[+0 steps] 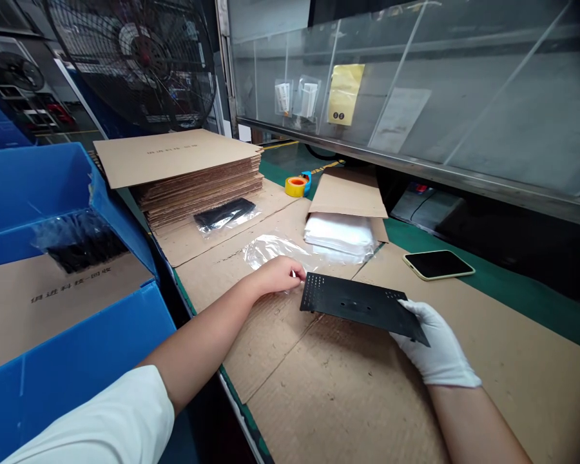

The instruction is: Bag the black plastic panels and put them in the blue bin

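Note:
My right hand (pixel 430 341), in a white glove, grips the right end of a thin black panel (pixel 355 303) with rows of small holes. The panel is held tilted just above the cardboard-covered table. My bare left hand (pixel 280 275) is closed in a pinch close to the panel's left end, on a clear plastic bag (pixel 270 250) that spreads out behind the fingers. Beyond it lies a stack of white sheets or bags (pixel 339 235), partly under a folded piece of cardboard (pixel 348 193). A bagged black part (pixel 226 214) rests farther left.
A tall stack of cardboard sheets (pixel 203 187) stands at the back left. Beside the table is a blue bin (pixel 120 328) holding bagged black parts (pixel 84 245). Yellow tape (pixel 296 187) and a phone (pixel 439 264) lie on the table. A clear screen (pixel 464 129) borders the back.

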The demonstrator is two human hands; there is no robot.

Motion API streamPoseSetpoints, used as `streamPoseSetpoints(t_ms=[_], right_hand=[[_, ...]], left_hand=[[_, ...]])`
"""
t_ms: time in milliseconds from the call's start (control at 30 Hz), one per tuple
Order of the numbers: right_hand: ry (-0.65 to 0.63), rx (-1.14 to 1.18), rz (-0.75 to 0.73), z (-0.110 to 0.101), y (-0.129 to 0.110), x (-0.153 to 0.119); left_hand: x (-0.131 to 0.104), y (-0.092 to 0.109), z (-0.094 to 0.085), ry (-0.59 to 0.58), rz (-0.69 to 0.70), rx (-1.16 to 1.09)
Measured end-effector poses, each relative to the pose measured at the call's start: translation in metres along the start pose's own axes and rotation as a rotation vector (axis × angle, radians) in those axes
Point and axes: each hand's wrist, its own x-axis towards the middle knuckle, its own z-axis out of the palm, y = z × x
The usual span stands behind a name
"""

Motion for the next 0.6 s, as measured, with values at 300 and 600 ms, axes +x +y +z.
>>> streamPoseSetpoints(t_ms=[300,600], right_hand=[[0.05,-0.073,0.08,0.004,0.003,-0.002],[-0.094,-0.073,0.121,0.003,0.003,-0.008]], left_hand=[[-0.017,0.015,-0.007,0.002,0.068,0.305],[-0.02,0.024,-0.002,0.065,0.039,0.366]])
